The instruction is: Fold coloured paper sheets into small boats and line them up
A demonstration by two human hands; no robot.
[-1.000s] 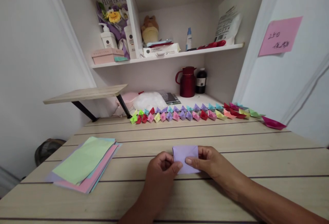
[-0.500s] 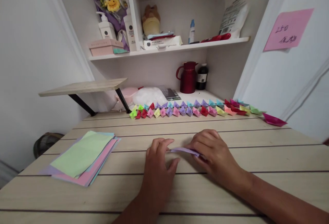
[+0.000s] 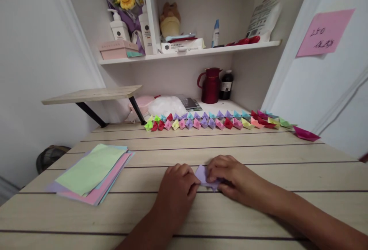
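Between my hands a small folded piece of purple paper (image 3: 202,174) lies on the wood-plank table. My left hand (image 3: 178,185) pinches its left corner between thumb and fingers. Over its right part, my right hand (image 3: 228,175) grips it with curled fingers, hiding that side. Behind my hands stand two rows of folded paper boats (image 3: 204,123) in many colours. To the left lies a stack of coloured paper sheets (image 3: 92,171), a light green one on top.
A small raised wooden shelf (image 3: 93,93) on black legs stands at the back left. A dark red jug (image 3: 211,85) and a dark bottle (image 3: 226,85) are in the cabinet behind the boats. A pink note (image 3: 324,33) hangs on the right.
The purple paper has gone from being held edge-on to lying flatter on the table. My left fingers have closed on its corner, and my right hand has come lower.
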